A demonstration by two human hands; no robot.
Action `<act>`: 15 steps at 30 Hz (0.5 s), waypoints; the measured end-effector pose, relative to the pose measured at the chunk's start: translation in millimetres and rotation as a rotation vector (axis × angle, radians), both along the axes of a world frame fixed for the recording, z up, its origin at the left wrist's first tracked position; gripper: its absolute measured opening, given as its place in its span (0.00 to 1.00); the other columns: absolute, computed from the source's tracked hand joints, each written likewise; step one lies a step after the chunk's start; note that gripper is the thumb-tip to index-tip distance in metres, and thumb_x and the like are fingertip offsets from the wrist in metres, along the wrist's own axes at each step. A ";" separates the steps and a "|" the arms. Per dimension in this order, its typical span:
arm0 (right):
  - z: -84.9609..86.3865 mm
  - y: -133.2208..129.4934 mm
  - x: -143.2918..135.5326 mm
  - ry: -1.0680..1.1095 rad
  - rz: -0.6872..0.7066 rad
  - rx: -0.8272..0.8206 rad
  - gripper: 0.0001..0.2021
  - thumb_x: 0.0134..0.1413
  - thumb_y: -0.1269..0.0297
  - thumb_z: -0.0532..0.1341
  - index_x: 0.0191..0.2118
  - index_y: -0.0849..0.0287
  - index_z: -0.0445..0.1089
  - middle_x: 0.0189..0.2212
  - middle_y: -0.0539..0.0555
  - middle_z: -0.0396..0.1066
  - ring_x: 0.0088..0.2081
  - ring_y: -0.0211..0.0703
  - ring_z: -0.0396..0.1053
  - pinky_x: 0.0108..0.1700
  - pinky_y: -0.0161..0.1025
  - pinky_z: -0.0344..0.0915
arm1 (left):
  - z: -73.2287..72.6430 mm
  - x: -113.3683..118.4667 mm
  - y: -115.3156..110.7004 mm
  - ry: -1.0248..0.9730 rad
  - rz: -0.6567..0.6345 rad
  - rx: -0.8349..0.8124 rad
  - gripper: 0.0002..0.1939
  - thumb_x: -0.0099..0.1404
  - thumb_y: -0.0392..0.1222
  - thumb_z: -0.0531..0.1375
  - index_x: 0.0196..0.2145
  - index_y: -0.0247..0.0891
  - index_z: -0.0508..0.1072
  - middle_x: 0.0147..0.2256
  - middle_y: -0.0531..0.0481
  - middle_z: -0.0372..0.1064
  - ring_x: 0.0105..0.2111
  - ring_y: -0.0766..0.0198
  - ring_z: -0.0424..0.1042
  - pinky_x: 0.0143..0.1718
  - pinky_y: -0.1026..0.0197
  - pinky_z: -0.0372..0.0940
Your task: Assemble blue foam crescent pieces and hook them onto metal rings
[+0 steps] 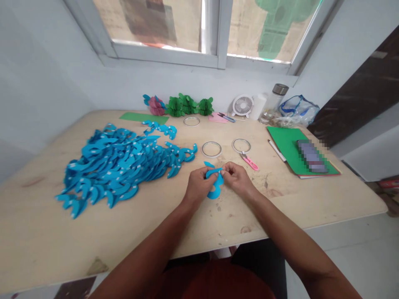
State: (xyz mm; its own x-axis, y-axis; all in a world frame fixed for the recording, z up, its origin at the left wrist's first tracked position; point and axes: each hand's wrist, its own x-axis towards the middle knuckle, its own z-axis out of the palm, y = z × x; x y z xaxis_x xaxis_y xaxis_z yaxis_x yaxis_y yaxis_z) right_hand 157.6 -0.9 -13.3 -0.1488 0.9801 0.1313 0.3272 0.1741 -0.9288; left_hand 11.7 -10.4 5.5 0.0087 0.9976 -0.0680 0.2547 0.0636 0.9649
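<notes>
Head view: blue paper cutout (pixel 215 189) at table centre, pinched between left hand (pixel 198 185) and right hand (pixel 237 177), thumbs close together, seemingly to work its top edge. Heap of blue cutouts (pixel 118 164) at nine o'clock; tape rings (pixel 211 149), pink snips (pixel 249 161) at twelve, within reach.

Table (pixel 311 207): pale wood, scuffed, set into the room's corner.
Window (pixel 215 29): grey-framed, above the table's far edge, daylight entering.
Walls (pixel 46 74): plain grey-white, behind and left of the table.
Floor (pixel 368 257): pale, right of the table.
</notes>
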 end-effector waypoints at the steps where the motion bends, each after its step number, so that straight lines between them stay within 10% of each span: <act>1: -0.1 0.0 0.2 -0.002 0.002 -0.003 0.06 0.49 0.64 0.56 0.26 0.59 0.62 0.19 0.45 0.58 0.22 0.33 0.55 0.24 0.32 0.53 | 0.2 0.0 0.0 -0.003 0.002 -0.002 0.09 0.50 0.42 0.57 0.26 0.33 0.74 0.13 0.58 0.60 0.15 0.70 0.58 0.17 0.68 0.55; 15: 2.5 -0.4 2.9 -0.036 0.020 0.027 0.06 0.50 0.63 0.56 0.26 0.59 0.63 0.19 0.46 0.58 0.22 0.34 0.55 0.25 0.33 0.53 | -1.0 -1.6 0.3 -0.033 -0.011 -0.011 0.09 0.49 0.43 0.58 0.25 0.34 0.73 0.14 0.57 0.60 0.15 0.70 0.60 0.16 0.68 0.55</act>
State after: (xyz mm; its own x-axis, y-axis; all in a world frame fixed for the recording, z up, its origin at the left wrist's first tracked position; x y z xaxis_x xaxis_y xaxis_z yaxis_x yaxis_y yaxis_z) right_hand 160.6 -1.3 -10.8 -0.1730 0.9732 0.1518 0.3567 0.2056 -0.9113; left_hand 10.1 -10.1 4.4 0.0222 0.9967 -0.0784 0.2234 0.0715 0.9721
